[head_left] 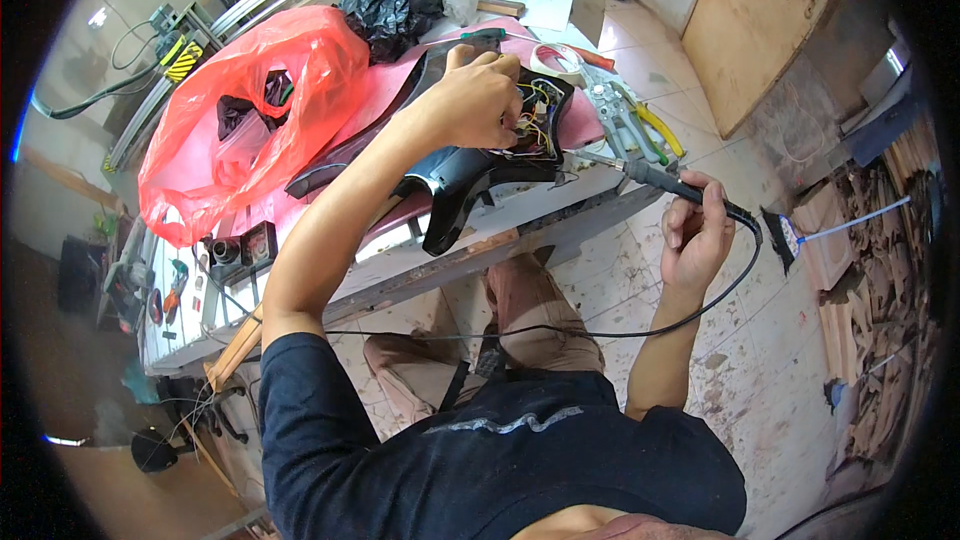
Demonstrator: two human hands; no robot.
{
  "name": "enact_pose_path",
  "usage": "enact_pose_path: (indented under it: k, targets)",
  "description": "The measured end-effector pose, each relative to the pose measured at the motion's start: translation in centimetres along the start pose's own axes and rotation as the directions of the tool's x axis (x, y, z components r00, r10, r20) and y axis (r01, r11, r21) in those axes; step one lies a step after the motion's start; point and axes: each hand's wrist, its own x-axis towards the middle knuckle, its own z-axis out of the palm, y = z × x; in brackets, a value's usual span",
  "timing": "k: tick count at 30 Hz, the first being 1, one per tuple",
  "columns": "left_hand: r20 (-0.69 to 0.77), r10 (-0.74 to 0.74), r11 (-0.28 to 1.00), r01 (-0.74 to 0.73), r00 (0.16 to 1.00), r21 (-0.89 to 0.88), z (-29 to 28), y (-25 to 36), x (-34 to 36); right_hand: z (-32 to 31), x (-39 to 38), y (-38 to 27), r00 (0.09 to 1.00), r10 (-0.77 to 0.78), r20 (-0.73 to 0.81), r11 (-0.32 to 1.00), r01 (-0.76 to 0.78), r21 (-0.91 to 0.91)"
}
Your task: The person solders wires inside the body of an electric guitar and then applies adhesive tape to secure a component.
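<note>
A glossy dark plastic housing point(445, 185) lies on the pink-covered workbench, its far right end opened onto a bundle of thin coloured wires point(543, 108). Over that cavity is my left hand point(474, 100), fingers curled and pressed together; whatever they pinch is hidden. My right hand point(695, 230) grips a soldering iron point(655, 176) by its dark handle, near the bench's right edge. The metal tip points left toward the wires, and I cannot tell whether it touches anything. From the handle a black cable point(520, 330) loops down and runs left across my lap.
Pliers with yellow handles point(658, 128), a grey hand tool point(612, 105) and a tape roll point(555, 60) lie right of the housing. A red plastic bag point(335, 45) and a black bag point(388, 18) sit behind. Left stands a small dark box point(259, 243). Wood pieces point(880, 270) are stacked far right.
</note>
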Motion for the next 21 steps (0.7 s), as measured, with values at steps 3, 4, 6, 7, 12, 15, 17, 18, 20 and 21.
enact_pose_path:
  k: [3,4,6,7,12,15,17,18,20,21]
  targets:
    - [-0.008,-0.045,0.998,0.046,0.999,0.053,0.1,0.9,0.0,-0.1,-0.1,-0.2,1.000,-0.001,-0.005,1.000,0.001,0.008]
    - [-0.009,-0.077,0.993,0.078,0.997,0.084,0.1,1.2,0.0,-0.1,-0.1,-0.3,1.000,-0.002,-0.009,1.000,0.002,0.011]
    - [-0.034,-0.085,0.988,0.089,0.996,0.126,0.3,1.6,0.0,0.0,-0.1,-0.3,1.000,-0.004,-0.013,1.000,0.004,0.008]
    - [-0.064,-0.095,0.981,0.104,0.993,0.163,0.6,1.7,0.0,0.0,-0.1,-0.3,1.000,-0.005,-0.016,1.000,0.005,0.009]
    - [-0.060,-0.079,0.978,0.089,0.995,0.186,0.9,2.4,0.4,-0.3,-0.2,-0.5,1.000,-0.024,0.008,0.999,0.023,0.043]
    - [-0.065,-0.018,0.979,0.031,0.998,0.202,0.9,2.7,-0.2,-0.1,-0.2,-0.5,1.000,-0.020,-0.001,0.999,0.020,0.048]
    - [-0.080,0.042,0.974,-0.023,0.996,0.227,0.8,2.9,-0.3,-0.2,-0.1,-0.6,1.000,-0.016,0.004,0.999,0.015,0.044]
    - [-0.073,0.060,0.971,-0.041,0.996,0.237,0.8,2.9,-0.4,-0.2,-0.1,-0.6,1.000,-0.009,0.013,0.999,0.008,0.036]
    - [-0.069,0.078,0.967,-0.058,0.995,0.248,0.6,2.9,-0.4,-0.2,-0.1,-0.6,1.000,-0.007,0.015,0.999,0.006,0.048]
    - [-0.067,0.085,0.974,-0.068,0.994,0.215,0.7,2.8,-0.4,-0.2,-0.2,-0.6,1.000,-0.003,0.020,0.998,0.002,0.058]
